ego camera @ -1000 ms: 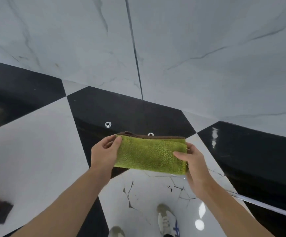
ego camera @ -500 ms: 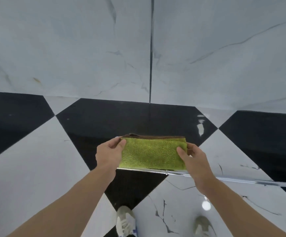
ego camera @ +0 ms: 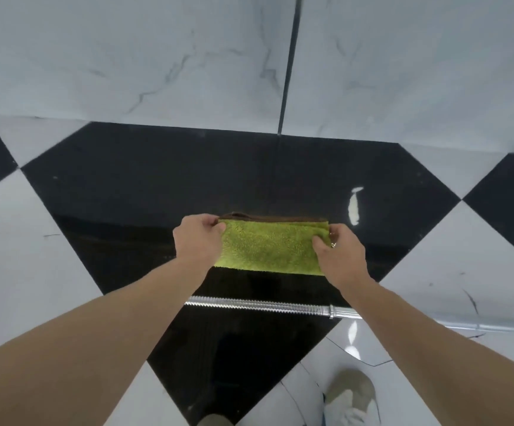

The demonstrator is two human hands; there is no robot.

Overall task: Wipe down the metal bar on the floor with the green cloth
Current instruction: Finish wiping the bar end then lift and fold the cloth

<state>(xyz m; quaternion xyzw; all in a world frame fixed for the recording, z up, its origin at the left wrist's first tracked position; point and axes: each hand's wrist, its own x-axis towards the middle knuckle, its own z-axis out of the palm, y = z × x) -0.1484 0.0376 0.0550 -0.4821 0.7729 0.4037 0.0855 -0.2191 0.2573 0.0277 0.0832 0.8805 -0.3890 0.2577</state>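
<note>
A folded green cloth (ego camera: 268,248) with a brown back edge is stretched between both hands in front of me, held in the air. My left hand (ego camera: 198,241) pinches its left end and my right hand (ego camera: 338,256) pinches its right end. Below the cloth, nearer to me, the shiny metal bar (ego camera: 258,304) lies on the floor. It has a threaded end at the left and a collar, then runs right under my right forearm. The cloth is apart from the bar.
The floor is black (ego camera: 188,186) and white (ego camera: 28,256) glossy tiles set diagonally. A grey marble wall (ego camera: 188,56) rises just beyond the black tile. My shoes (ego camera: 352,398) show at the bottom edge, behind the bar.
The view has tilted down and turned, so the bar now lies fully in sight below the cloth. Both hands keep the same grip on the cloth.
</note>
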